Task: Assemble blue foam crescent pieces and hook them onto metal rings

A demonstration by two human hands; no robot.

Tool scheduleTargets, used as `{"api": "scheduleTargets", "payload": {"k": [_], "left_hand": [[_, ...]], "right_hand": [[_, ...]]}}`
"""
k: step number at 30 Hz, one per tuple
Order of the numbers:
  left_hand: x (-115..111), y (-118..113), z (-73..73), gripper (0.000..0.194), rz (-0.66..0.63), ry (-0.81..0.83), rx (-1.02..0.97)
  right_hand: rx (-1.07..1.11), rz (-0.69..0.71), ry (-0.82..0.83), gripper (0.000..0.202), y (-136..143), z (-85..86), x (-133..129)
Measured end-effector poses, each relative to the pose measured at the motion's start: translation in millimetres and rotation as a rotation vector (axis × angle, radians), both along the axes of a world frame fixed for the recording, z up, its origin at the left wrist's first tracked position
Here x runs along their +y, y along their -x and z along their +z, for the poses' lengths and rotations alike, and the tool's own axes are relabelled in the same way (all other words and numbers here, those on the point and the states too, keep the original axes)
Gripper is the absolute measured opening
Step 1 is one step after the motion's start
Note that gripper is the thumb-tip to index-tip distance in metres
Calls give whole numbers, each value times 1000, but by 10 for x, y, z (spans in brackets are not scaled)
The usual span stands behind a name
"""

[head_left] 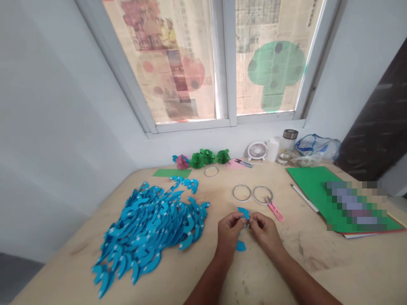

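My left hand (231, 228) and my right hand (262, 228) meet fingertip to fingertip over the wooden table. Between them is a small blue paper piece (243, 212), pinched by the left thumb and fingers. The right fingers are closed at its right edge; what they grip is too small to make out. Another blue piece (241, 246) shows just below, between the wrists. A large heap of curved blue paper pieces with white squares (152, 224) lies to the left of my left hand.
Two tape rings (241, 193) and pink-handled snips (275, 211) lie beyond my hands. Green sheets (310, 186) and a pen (304, 198) are at right. Along the wall stand green paper ornaments (197, 160), a small fan (257, 151) and a glass bottle (286, 148).
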State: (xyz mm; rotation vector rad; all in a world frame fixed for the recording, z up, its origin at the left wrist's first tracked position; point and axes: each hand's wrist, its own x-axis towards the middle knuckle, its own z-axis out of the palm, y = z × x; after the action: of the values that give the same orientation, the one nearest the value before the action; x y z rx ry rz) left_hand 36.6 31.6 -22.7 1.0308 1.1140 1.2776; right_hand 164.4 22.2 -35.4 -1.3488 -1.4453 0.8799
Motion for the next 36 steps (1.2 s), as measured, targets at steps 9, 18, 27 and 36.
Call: {"api": "scheduleTargets", "payload": {"k": [9,18,27,36], "left_hand": [[-44,-3,70,19,11,24,-65],[-13,-14,32,23,23,61,-113],[-46,-13,63,26,76,66,-177],[-65,-12,85,33,80,-6,-148]], "right_hand": [[65,16,60,30,0,1,8],[129,26,65,27,47,101,-29],[171,67,51,24,89,172,-79],[118,53,56,21,74,156,-60]]}}
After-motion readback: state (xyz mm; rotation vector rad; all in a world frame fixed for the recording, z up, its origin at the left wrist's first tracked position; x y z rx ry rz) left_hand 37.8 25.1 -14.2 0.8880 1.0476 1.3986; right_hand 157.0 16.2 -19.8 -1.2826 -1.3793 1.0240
